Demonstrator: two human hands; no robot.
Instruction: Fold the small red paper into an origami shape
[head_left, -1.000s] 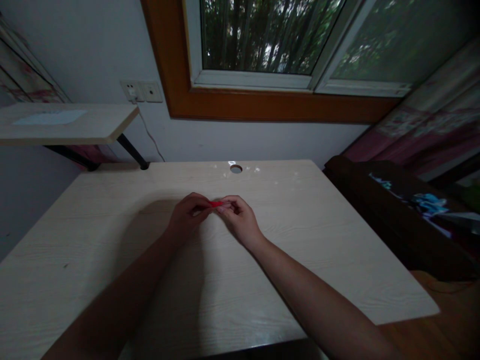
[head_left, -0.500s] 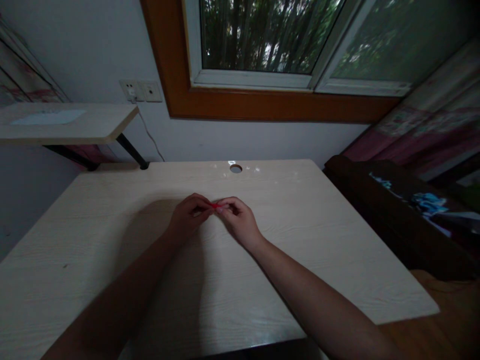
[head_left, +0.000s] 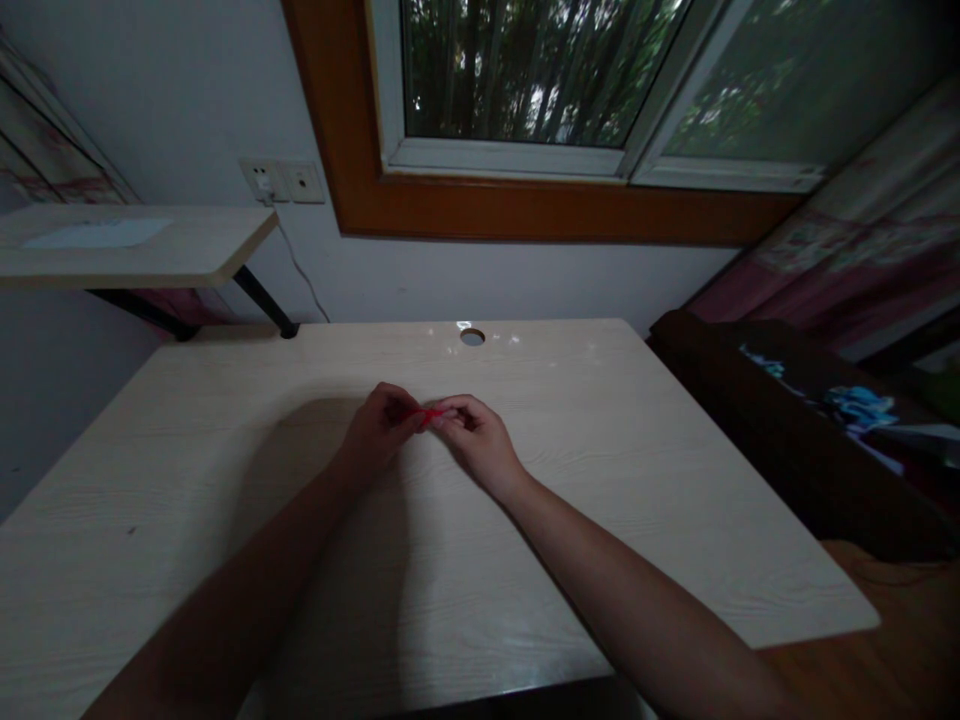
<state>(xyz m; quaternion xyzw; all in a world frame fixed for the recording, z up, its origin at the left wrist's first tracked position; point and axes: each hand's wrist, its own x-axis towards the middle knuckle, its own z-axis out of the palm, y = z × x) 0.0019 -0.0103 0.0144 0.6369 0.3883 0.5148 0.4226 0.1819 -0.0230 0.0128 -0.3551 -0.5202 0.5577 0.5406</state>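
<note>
A small, thin red strip (head_left: 430,414) stretches between my fingertips just above the desk; its exact kind is too small to make out. My left hand (head_left: 376,427) pinches its left end between thumb and fingers. On the other side, my right hand (head_left: 480,438) holds the right end in a pinch. The fingertips of both hands are close together, and they cover part of the strip.
The pale wood desk (head_left: 637,520) has a round cable hole (head_left: 472,338) near its back edge. A raised shelf (head_left: 232,250) on black legs stands at the back left, with a paper sheet (head_left: 101,233) on it. A dark brown piece of furniture (head_left: 750,400) stands to the right.
My left fingers have shifted slightly, with the index finger more bent. More of the red strip shows between the hands. My right hand has hardly moved.
</note>
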